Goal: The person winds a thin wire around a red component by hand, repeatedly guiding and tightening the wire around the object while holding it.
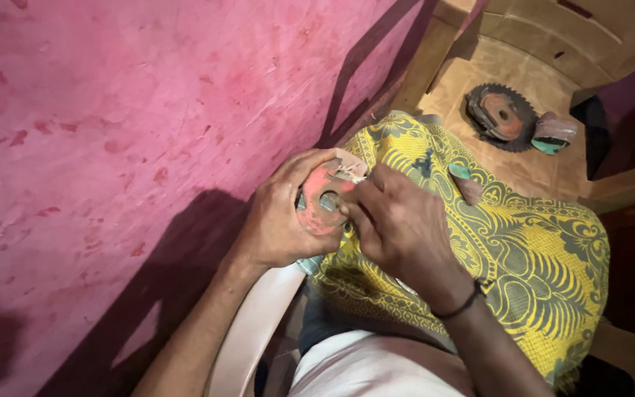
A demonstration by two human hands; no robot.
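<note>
Pink wall (126,110), scuffed and shadowed, fills the left of the view. Next to it the left hand (277,217) comes up from below, its fingers curled around the rim of a round reddish disc (321,202) with a centre hole, gripping it from the left and holding it over the edge of a pale plastic chair (248,334). The right hand (398,224), a dark band at its wrist, meets the disc from the other side; its fingers are bent and pinched at the disc's hub, pressing on or working something small there, though what sits under the fingertips is hidden. A bit of whitish scrap shows at the disc's upper edge. Judging from this, the work on the disc looks mid-way: it is held firmly, and nothing shows it finished or set aside. Under the right hand lies the person's lap in yellow patterned cloth (523,257). Further right, on a tan plastic seat (479,70), rest a toothed saw blade (500,116) with a rusty hub and, just beside it, a small folded piece of sandpaper (555,132), both untouched.
</note>
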